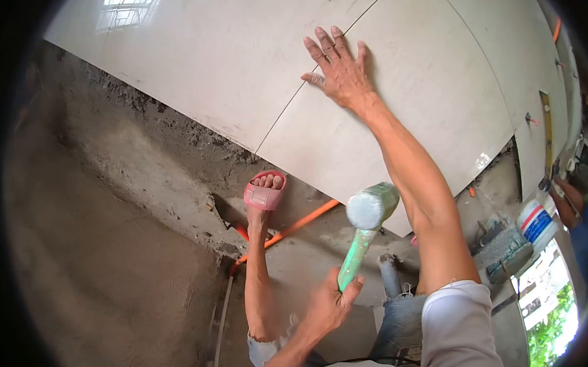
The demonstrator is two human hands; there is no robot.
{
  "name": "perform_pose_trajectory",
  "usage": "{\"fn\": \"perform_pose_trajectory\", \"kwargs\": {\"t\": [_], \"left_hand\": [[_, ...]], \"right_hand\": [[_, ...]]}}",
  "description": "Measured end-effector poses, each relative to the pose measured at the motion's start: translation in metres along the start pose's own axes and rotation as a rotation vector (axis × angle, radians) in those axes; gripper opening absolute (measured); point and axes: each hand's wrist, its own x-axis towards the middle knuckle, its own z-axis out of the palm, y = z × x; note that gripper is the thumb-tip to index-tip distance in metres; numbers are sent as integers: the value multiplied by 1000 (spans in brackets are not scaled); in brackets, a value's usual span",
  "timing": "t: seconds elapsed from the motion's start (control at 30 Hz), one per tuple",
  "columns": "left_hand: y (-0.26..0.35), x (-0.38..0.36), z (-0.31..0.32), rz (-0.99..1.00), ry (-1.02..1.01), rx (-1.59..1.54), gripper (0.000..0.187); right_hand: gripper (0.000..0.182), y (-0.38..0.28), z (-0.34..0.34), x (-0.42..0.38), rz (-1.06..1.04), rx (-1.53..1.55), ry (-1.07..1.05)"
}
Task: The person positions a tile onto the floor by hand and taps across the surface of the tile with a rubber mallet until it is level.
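Observation:
My right hand (340, 72) lies flat on a large pale floor tile (433, 91), palm down with its fingers spread. Its thumb and some fingertips reach across the thin joint towards the neighbouring tile (201, 51). Lower down, my left hand (335, 301) is wrapped round the green handle of a mallet (373, 207), slightly blurred. The mallet's whitish head is raised above the near edge of the tile, apart from the surface as far as I can see.
My foot in a pink slipper (265, 194) rests by the tiles' rough edge. An orange pipe (299, 224) crosses the bare mortar floor (123, 255). At right are a yellow spirit level (546, 127), a white and blue bucket (536, 223) and another person's arm (568, 199).

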Motion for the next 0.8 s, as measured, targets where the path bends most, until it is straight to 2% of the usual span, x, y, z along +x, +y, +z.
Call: {"fn": "perform_pose_trajectory", "kwargs": {"t": [0.03, 0.13, 0.27, 0.37, 0.47, 0.6, 0.73, 0.8], "left_hand": [[-7, 9, 1, 15, 10, 26, 38], [-21, 15, 2, 68, 65, 41, 38], [-15, 10, 4, 172, 112, 24, 37], [-1, 10, -5, 173, 56, 85, 36], [13, 13, -6, 159, 78, 46, 34], [27, 18, -9, 136, 128, 80, 33], [49, 25, -11, 205, 207, 44, 35], [66, 25, -13, 103, 150, 66, 34]], "right_hand": [[73, -6, 3, -9, 16, 40, 27], [70, 0, -1, -33, 21, 67, -86], [68, 7, -8, -48, -1, -12, -134], [67, 9, -21, -43, -10, -60, -255], [67, 44, -17, -28, 15, -43, -153], [74, 120, -35, 35, 295, -37, -32], [96, 170, -57, 92, 491, 81, -60], [109, 184, -62, 104, 542, 140, -65]]}}
